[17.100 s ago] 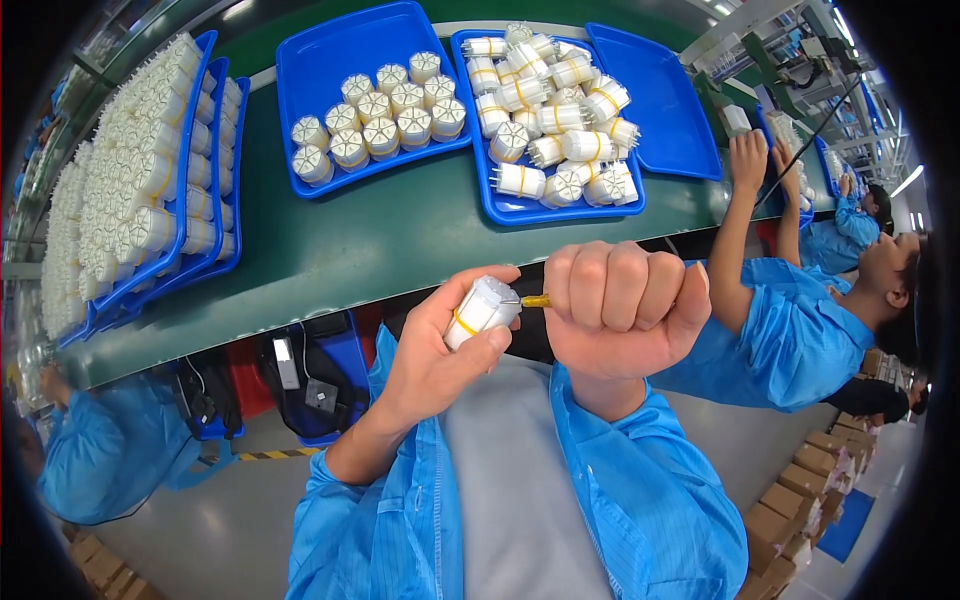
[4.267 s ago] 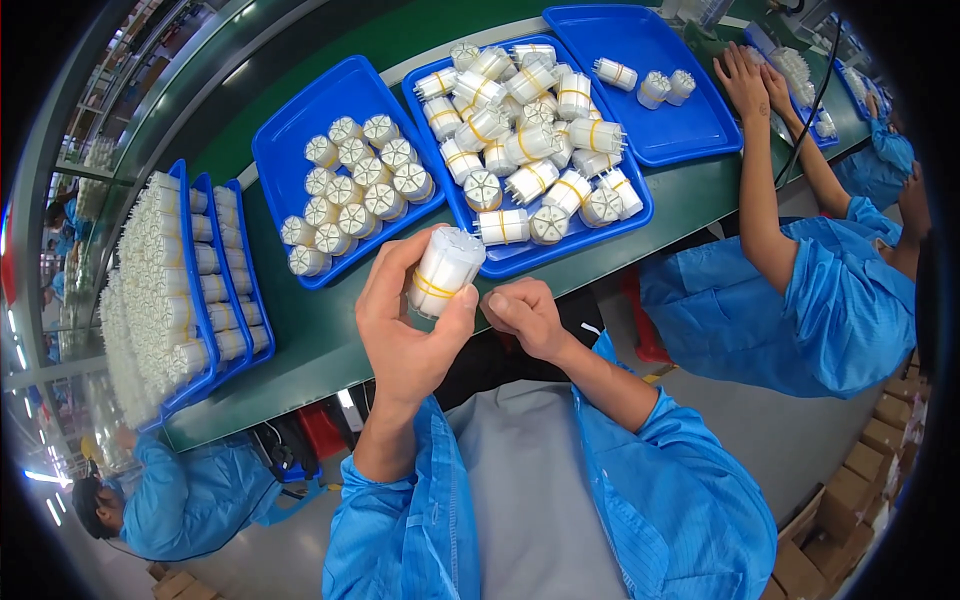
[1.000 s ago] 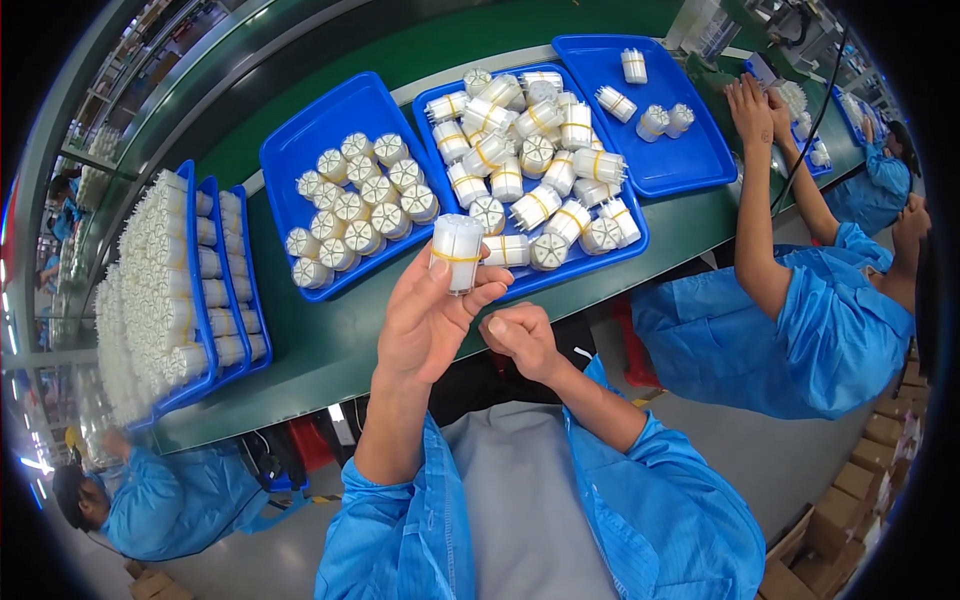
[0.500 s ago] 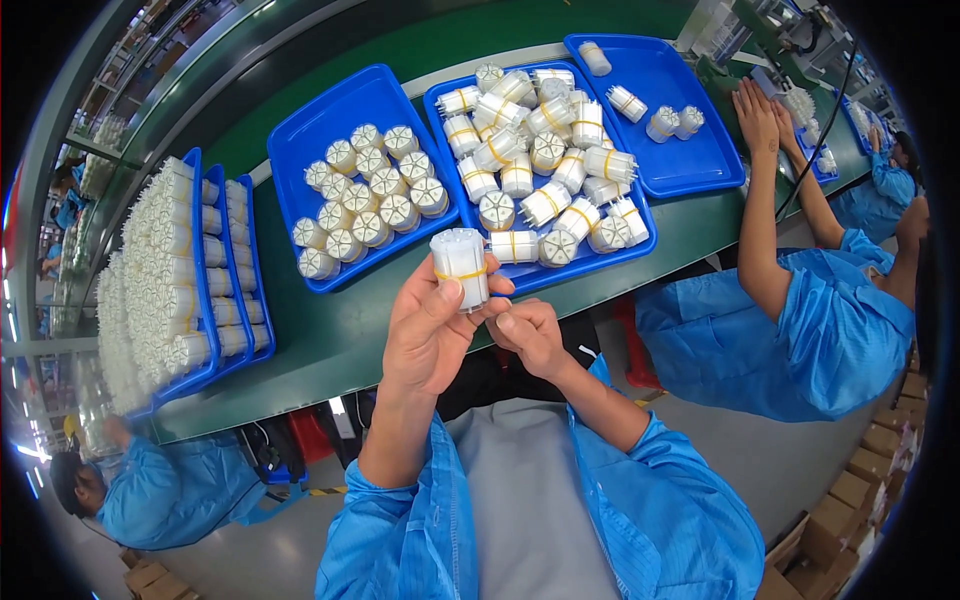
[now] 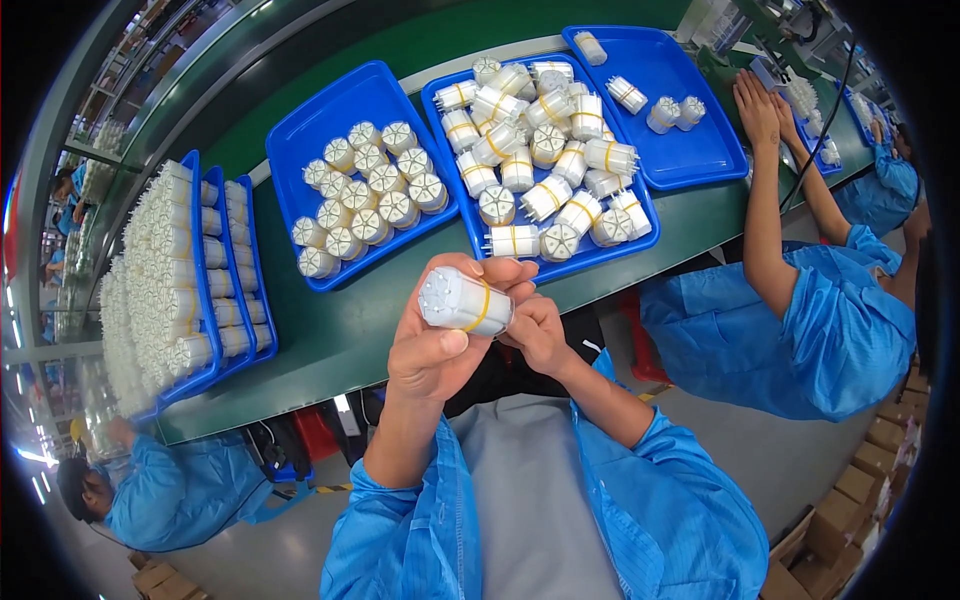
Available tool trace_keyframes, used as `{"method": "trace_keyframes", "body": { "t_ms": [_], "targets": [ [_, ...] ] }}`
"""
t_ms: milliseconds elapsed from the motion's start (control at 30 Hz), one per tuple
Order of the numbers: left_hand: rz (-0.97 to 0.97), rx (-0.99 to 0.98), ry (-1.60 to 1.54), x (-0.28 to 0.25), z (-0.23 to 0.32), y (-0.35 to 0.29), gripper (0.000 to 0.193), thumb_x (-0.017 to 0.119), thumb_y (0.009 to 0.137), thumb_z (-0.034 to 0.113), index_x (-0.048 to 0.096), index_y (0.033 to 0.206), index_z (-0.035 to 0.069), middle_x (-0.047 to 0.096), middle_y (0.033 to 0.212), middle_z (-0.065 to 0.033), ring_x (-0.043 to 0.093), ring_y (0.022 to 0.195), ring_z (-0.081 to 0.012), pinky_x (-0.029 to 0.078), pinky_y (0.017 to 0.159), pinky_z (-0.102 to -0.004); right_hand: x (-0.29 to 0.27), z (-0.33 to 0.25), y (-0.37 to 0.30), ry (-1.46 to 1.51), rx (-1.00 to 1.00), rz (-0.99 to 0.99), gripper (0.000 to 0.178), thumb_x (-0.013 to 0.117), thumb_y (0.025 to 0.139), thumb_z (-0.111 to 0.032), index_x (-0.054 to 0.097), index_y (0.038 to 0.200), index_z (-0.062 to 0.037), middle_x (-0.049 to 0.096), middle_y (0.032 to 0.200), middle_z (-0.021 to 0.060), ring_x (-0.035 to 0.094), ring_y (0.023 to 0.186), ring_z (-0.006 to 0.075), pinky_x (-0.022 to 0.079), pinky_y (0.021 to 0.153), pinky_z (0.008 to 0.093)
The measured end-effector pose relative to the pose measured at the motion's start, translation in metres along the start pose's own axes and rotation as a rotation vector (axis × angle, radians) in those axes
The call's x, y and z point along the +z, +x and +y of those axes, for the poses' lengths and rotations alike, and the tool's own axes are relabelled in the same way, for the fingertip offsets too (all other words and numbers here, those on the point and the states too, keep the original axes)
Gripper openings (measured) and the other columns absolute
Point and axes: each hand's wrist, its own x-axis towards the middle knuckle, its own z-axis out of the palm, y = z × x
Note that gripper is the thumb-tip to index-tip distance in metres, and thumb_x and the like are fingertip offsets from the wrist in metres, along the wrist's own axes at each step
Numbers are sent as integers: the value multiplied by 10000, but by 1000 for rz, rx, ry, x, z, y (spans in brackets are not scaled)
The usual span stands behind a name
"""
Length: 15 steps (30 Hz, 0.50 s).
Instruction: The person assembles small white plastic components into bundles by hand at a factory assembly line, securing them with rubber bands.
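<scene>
My left hand (image 5: pixel 425 345) is closed around a white cylindrical bundle (image 5: pixel 462 302) of plastic parts with a yellow rubber band round its middle. The bundle lies tilted, its knobbly white end turned to the left. At its other end my right hand (image 5: pixel 537 338) has curled, pinched fingers against or just beside the bundle; what they hold, if anything, is hidden. Beyond my hands a blue tray (image 5: pixel 648 243) carries a heap of similar banded bundles. To its left, another blue tray (image 5: pixel 300 120) has bundles standing upright in rows, their segmented round ends up.
Stacked blue trays (image 5: pixel 262 300) full of white parts stand at the left. A third blue tray (image 5: pixel 700 165) with a few bundles is at the far right, by a co-worker's hands (image 5: pixel 760 115). The green bench (image 5: pixel 330 350) runs across; cardboard boxes (image 5: pixel 835 520) sit lower right.
The bundle in my left hand has tipped from upright to nearly lying, its top swinging left and toward me. My right hand has stayed at its other end, shifting slightly.
</scene>
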Motion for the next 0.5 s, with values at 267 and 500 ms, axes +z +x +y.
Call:
{"method": "trace_keyframes", "body": {
  "t_ms": [267,500],
  "targets": [
    [-185,94,214,-5,1,-1,495,664,716,32,496,1178,90,515,1247,-195,450,1266,-416,381,1061,-521,-2,6,-1,-9,5,11,418,504,961,-183,426,583,-23,401,525,-9,324,496,81,242,456,297],
    [-331,412,887,10,16,2,378,673,660,-8,601,1026,52,571,1157,-196,534,1159,-433,449,949,-539,-4,9,0,-48,-57,-3,431,498,963,-200,399,581,-27,370,529,-12,299,510,81,244,461,295]
  ]
}}
